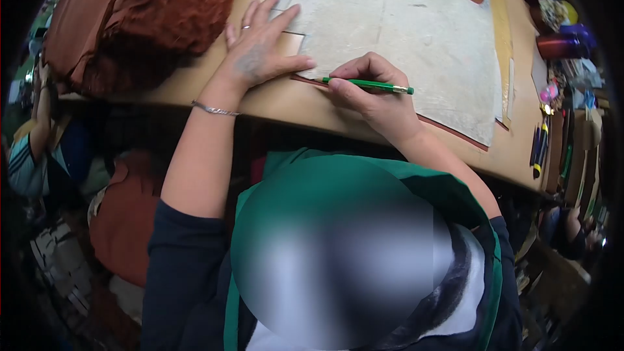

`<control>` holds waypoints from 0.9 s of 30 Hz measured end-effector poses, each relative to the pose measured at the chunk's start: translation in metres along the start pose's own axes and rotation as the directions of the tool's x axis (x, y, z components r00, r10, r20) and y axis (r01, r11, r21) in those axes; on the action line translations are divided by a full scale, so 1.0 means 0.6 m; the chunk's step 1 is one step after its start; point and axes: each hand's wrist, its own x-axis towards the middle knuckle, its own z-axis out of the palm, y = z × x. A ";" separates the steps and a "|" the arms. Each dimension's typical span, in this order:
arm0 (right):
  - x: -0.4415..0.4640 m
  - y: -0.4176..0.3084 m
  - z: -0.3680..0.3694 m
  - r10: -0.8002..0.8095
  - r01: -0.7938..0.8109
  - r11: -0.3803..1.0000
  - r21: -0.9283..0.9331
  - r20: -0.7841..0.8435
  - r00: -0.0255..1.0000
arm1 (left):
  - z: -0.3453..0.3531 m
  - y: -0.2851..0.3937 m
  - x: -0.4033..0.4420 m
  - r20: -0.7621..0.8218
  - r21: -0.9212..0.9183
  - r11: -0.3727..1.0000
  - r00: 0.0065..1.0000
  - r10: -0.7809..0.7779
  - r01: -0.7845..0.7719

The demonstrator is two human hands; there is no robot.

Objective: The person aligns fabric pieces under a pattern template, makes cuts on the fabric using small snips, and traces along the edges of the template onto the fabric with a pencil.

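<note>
A large greyish-white pattern template [416,32] lies flat on the tan worktable, with a thin strip of reddish-brown leather [452,134] showing along its near edge. My left hand [257,52] is spread over the template's left corner, fingers apart, thumb pointing right. In my right hand [377,94] is a green mechanical pencil [370,84], pinched between thumb and fingers. Its tip points left and meets the template's near edge close to my left thumb. What lies under my left palm is hidden.
A tall pile of reddish-brown leather [149,19] stands at the table's left. Along the right edge lie a yellow-and-black cutter [539,149], a dark red cylinder [558,45] and small supplies. Other people sit at far left and right.
</note>
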 end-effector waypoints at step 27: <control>-0.285 -0.094 -0.446 0.015 -0.103 0.966 -0.238 -0.346 0.938 | -0.013 0.005 0.007 0.033 0.081 0.993 0.996 0.078 -0.081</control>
